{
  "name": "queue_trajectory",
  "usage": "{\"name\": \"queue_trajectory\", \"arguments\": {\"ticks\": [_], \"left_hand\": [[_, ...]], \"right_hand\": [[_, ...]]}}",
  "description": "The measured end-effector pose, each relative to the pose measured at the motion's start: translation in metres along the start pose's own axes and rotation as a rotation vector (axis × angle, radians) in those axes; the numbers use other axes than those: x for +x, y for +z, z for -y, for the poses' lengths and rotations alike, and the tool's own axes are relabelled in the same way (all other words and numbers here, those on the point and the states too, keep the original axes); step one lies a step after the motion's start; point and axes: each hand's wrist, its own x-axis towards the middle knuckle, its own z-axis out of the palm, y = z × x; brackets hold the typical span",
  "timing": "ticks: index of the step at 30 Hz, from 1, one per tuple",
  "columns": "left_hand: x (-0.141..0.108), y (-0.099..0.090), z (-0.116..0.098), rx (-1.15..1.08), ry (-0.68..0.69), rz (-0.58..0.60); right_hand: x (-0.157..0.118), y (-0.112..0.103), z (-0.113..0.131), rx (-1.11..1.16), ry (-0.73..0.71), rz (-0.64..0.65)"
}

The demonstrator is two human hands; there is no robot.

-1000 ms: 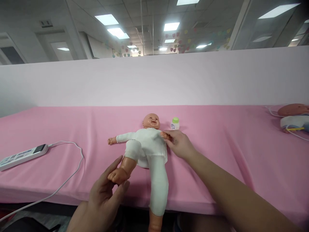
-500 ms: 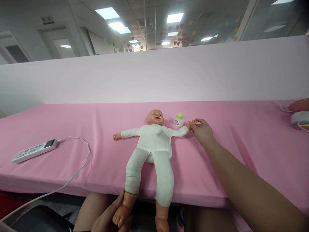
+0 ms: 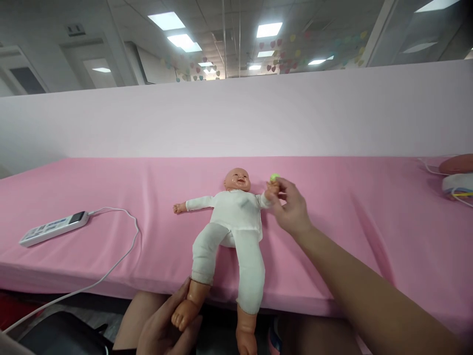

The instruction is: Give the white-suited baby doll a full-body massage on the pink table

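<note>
A baby doll (image 3: 236, 212) in a white top and leggings lies on its back, its lower legs reaching past the front edge of the pink bed. My right hand (image 3: 293, 209) grips the doll's hand on that side, and the doll's arm is bent and lifted. Just behind those fingers shows the green cap (image 3: 274, 176) of a small bottle; the rest of it is hidden. Below the bed's edge, my left hand (image 3: 160, 320) is closed around the doll's bare foot (image 3: 186, 313) from behind. The doll's other arm stretches flat out to the left.
A white power strip (image 3: 55, 228) lies on the pink sheet (image 3: 121, 187) at left, its cord (image 3: 111, 273) running over the front edge. A white wall panel (image 3: 236, 118) stands behind. Some items with thin cords (image 3: 458, 182) lie at the far right.
My right hand has moved left with the doll's hand, bending the arm toward the body and covering most of the bottle. My left hand stays on the foot.
</note>
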Motion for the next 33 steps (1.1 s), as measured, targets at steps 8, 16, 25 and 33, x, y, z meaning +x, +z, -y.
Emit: {"name": "queue_trajectory", "arguments": {"ticks": [8, 16, 25, 33], "left_hand": [[0.033, 0.020, -0.035, -0.020, -0.037, -0.141], [0.072, 0.039, -0.064, -0.144, -0.064, -0.114], [0.056, 0.033, -0.049, -0.095, -0.055, -0.119], [0.017, 0.005, -0.032, -0.024, -0.111, 0.019]], "right_hand": [[-0.032, 0.032, 0.032, -0.109, -0.622, 0.413], [-0.032, 0.036, 0.030, -0.101, -0.727, 0.569], [-0.029, 0.033, 0.029, -0.147, -0.647, 0.565], [-0.006, 0.011, 0.003, 0.019, 0.032, 0.203]]}}
